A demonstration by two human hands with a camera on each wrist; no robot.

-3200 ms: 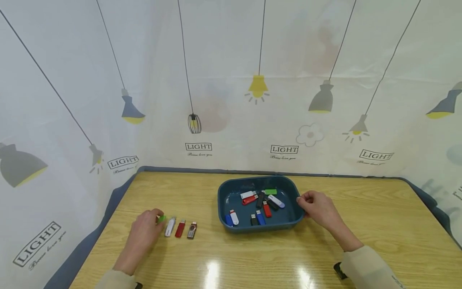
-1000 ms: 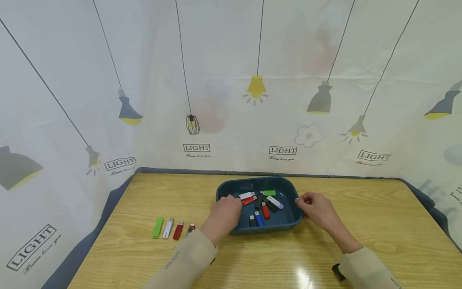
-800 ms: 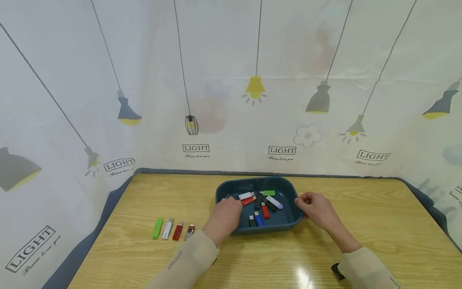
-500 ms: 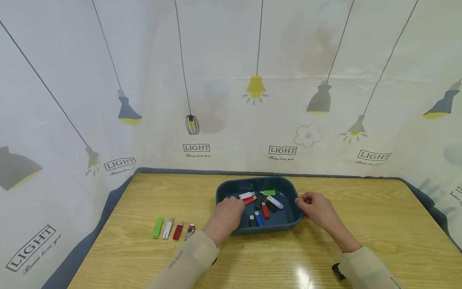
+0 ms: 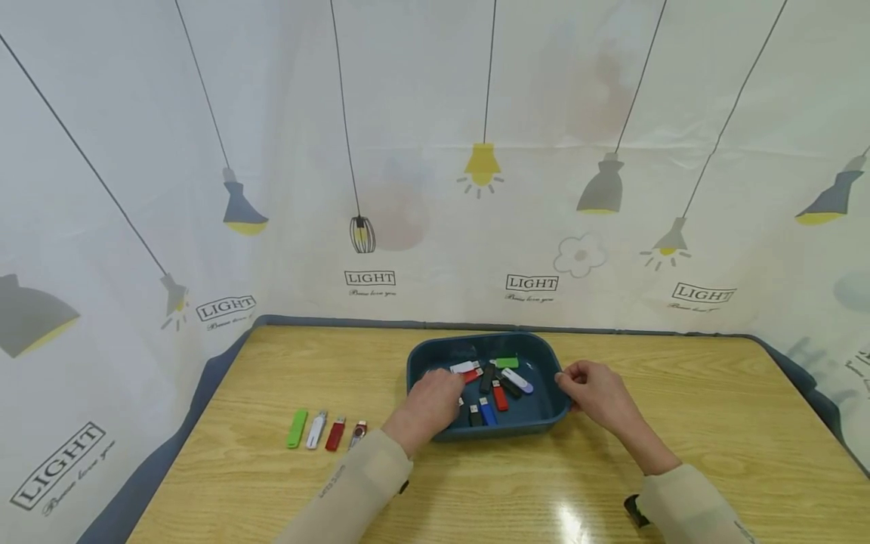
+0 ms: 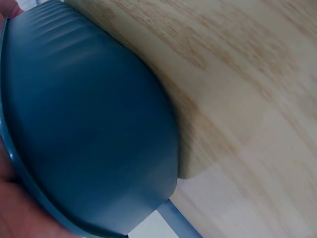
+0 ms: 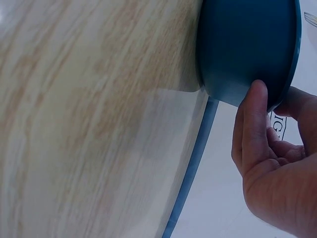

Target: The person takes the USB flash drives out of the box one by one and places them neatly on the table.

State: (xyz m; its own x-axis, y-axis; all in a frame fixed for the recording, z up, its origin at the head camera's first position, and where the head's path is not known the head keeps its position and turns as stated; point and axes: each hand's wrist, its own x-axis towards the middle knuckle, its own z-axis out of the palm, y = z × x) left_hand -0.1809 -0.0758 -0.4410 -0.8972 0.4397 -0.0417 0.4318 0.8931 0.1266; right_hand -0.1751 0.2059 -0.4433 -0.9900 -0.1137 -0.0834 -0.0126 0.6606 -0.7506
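My left hand (image 5: pixel 435 404) reaches over the near left rim into the dark blue plastic bin (image 5: pixel 537 412), knuckles up. Its fingertips are hidden, close to a red USB stick (image 5: pixel 472 375); I cannot tell what they hold. With thumb and fingers my right hand (image 5: pixel 594 385) pinches the bin's right end, also seen on the bin wall (image 7: pixel 247 54) in the right wrist view. Inside lie several more USB sticks: white (image 5: pixel 465 367), green (image 5: pixel 506 363), black (image 5: pixel 486 378), white-and-purple (image 5: pixel 518 381), red (image 5: pixel 500 396) and blue (image 5: pixel 488 412).
Left of the bin on the wooden table (image 5: pixel 476 499), a green USB stick (image 5: pixel 297 429), a white one (image 5: pixel 316 431), a red one (image 5: pixel 335 434) and a swivel-cover one (image 5: pixel 359 432) lie in a row. A lamp-patterned curtain (image 5: pixel 435 189) hangs behind the table.
My left hand has laid the green USB stick at the row's left end and moved right into the bin. Lately it has edged slightly right there. My right hand keeps its grip.
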